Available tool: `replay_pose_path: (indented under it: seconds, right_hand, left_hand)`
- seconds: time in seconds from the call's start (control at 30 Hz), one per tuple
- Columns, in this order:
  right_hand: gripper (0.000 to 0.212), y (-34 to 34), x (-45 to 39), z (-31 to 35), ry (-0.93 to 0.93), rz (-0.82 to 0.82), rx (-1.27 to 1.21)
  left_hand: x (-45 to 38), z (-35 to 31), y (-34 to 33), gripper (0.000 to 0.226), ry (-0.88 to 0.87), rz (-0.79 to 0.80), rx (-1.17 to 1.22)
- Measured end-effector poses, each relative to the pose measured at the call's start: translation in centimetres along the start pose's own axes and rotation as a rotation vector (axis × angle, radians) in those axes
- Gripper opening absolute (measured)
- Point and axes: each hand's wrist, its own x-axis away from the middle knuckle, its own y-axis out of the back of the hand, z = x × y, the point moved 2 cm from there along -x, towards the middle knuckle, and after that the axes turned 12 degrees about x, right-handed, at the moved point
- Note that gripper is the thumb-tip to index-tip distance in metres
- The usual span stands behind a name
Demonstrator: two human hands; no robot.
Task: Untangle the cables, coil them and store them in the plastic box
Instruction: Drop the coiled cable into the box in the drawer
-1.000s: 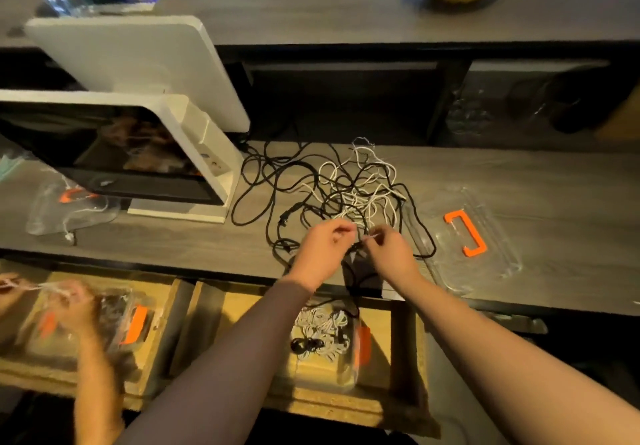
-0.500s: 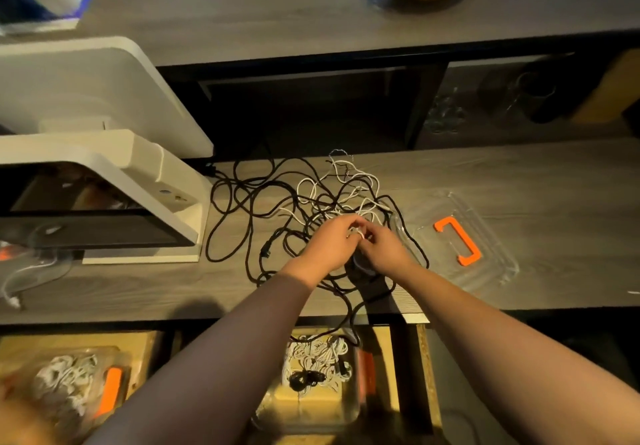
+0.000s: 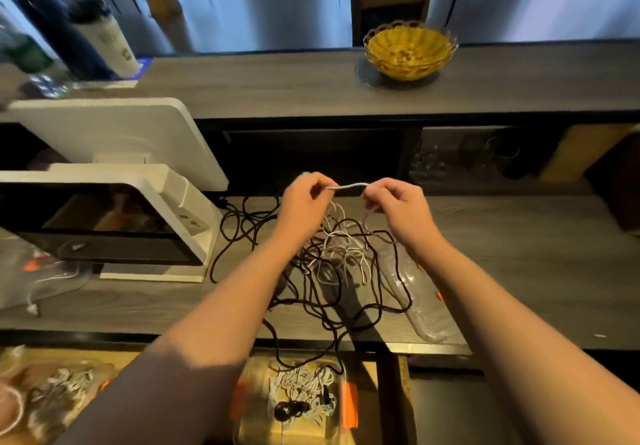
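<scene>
White cable runs taut in a short span between the two hands, raised above the grey wooden worktop. The left hand pinches one end of that span with curled fingers, and the right hand pinches the other end the same way. Below them the rest of the white cable hangs down into a tangle of cables, where black and white strands cross one another on the worktop; one black strand trails over the front edge. A clear plastic lid lies flat on the worktop just right of the tangle, partly under the right forearm. Lower down, below the worktop's edge, an open clear plastic box with orange clips holds coiled white cables and a small black one. A white-framed screen stands on the worktop to the left. On the higher shelf behind sits a yellow woven basket.
</scene>
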Motion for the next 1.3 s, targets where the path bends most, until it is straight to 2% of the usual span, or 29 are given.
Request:
replay_pose_path:
  seconds: [0.1, 0.2, 0.27, 0.4, 0.43, 0.5, 0.6, 0.7, 0.77, 0.8, 0.83, 0.87, 0.93, 1.0, 1.03, 1.1, 1.13, 1.23, 1.3]
  right_hand:
    - [0.021, 1.1, 0.8, 1.4, -0.031, 0.037, 0.018]
    - [0.02, 1.2, 2.1, 3.2, -0.013, 0.109, -0.11]
    - [0.017, 0.9, 2.8, 4.3, 0.017, 0.088, -0.157]
    - [0.014, 0.1, 4.2, 4.8, 0.066, 0.035, -0.207]
    - [0.014, -0.1, 4.5, 4.5, 0.059, 0.034, -0.223]
    - [0.013, -0.5, 5.3, 3.9, 0.022, 0.021, -0.248]
    - [0.016, -1.3, 6.3, 2.7, -0.102, 0.035, -0.351]
    - [0.022, -2.4, 6.9, 1.4, -0.305, 0.086, -0.451]
    - [0.016, -2.6, 6.9, 0.5, -0.453, 0.076, -0.62]
    - [0.012, -2.5, 6.7, 0.0, -0.504, 0.035, -0.656]
    - [0.011, -2.2, 6.6, -0.5, -0.498, -0.019, -0.572]
    - [0.013, -1.9, 6.6, -0.8, -0.428, -0.066, -0.378]
    - [0.015, -1.9, 7.2, -0.3, -0.171, -0.05, -0.058]
    - [0.002, -2.6, 8.1, 0.7, 0.024, 0.131, 0.004]
    - [0.012, -3.0, 8.6, 1.1, 0.077, 0.247, -0.011]
    - [0.04, -3.7, 9.7, 1.3, 0.117, 0.446, -0.108]
    - [0.047, -3.8, 10.2, 1.3, 0.103, 0.489, -0.154]
    - [0.051, -4.2, 11.2, 0.6, 0.103, 0.449, -0.087]
    - [0.042, -4.5, 11.7, 0.4, 0.145, 0.441, -0.015]
  left_hand:
    - [-0.3, -2.9, 2.3, 0.009, -0.053, -0.165, -0.028]
    - [-0.7, -5.0, 2.9, 0.014, 0.105, -0.175, 0.16]
    - [0.3, -6.1, 2.4, 0.028, 0.271, -0.114, 0.285]
    - [5.1, -6.4, 1.2, 0.04, 0.483, 0.17, 0.461]
    - [6.1, -6.0, 1.1, 0.045, 0.535, 0.192, 0.554]
    - [7.5, -4.8, 1.1, 0.041, 0.571, 0.125, 0.621]
    - [9.0, -3.6, 0.9, 0.034, 0.545, -0.031, 0.502]
    - [10.1, -3.7, 1.6, 0.023, 0.402, -0.196, 0.087]
    - [11.0, -3.7, 1.9, 0.037, 0.293, -0.126, -0.132]
    - [11.3, -3.4, 1.9, 0.046, 0.274, -0.061, -0.161]
    - [11.7, -3.3, 2.0, 0.05, 0.264, -0.016, -0.153]
    - [12.0, -3.2, 2.1, 0.051, 0.248, 0.021, -0.126]
    - [12.8, -3.1, 1.9, 0.048, 0.19, 0.095, -0.087]
    - [13.5, -3.3, 1.5, 0.046, 0.145, 0.142, -0.06]
    - [13.8, -3.5, 1.3, 0.046, 0.126, 0.142, -0.024]
    - [14.3, -4.1, 1.2, 0.047, 0.103, 0.092, 0.147]
    - [14.4, -4.5, 1.4, 0.047, 0.107, 0.045, 0.249]
    - [14.6, -5.1, 2.2, 0.044, 0.149, -0.149, 0.525]
    - [14.6, -4.7, 2.4, 0.044, 0.202, -0.258, 0.749]
